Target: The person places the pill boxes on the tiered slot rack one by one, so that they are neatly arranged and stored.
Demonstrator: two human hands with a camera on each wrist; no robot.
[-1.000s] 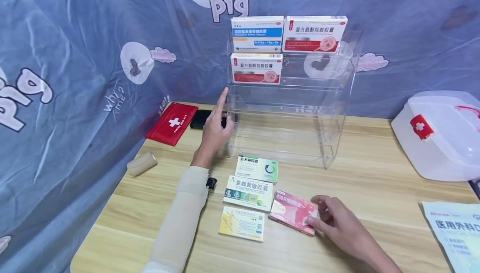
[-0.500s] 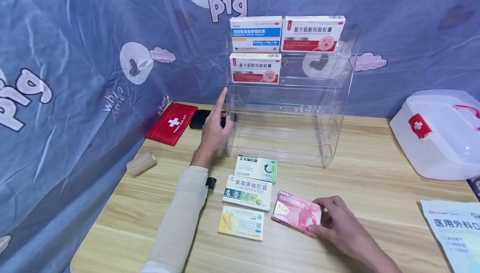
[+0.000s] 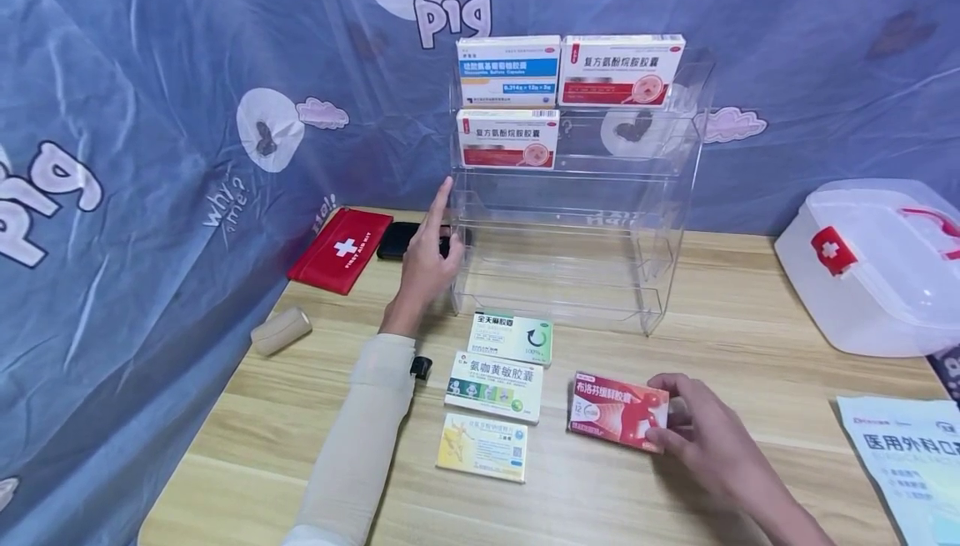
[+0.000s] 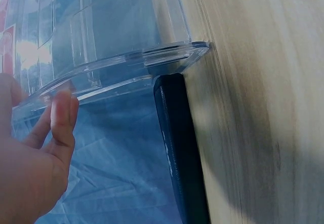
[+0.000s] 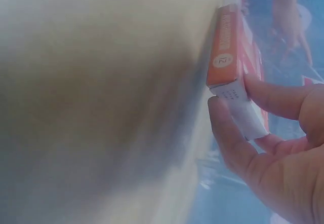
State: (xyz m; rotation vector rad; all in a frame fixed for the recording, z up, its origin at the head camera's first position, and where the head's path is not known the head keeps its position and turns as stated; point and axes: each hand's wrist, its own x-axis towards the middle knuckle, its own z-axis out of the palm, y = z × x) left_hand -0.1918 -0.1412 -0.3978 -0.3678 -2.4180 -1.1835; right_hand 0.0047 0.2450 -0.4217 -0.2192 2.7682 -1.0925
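My right hand pinches a red medicine box by its right end, thumb on the printed front. In the right wrist view the box is tipped up on edge, close over the wood. My left hand touches the left side of a clear acrylic display rack, index finger pointing up along it. In the left wrist view its fingertips lie against the clear side panel. Flat in front of the rack lie a green-and-white box, a white box with green pictures and a yellow-and-white box.
Three medicine boxes stand on the rack's upper tiers, including a blue-and-white one. Left are a red first aid pouch, a black case and a beige bandage roll. Right are a white first aid box and a mask packet.
The red box has moved right, away from the other boxes, and its front has turned up toward the head camera in my right hand. My left hand stays at the rack.
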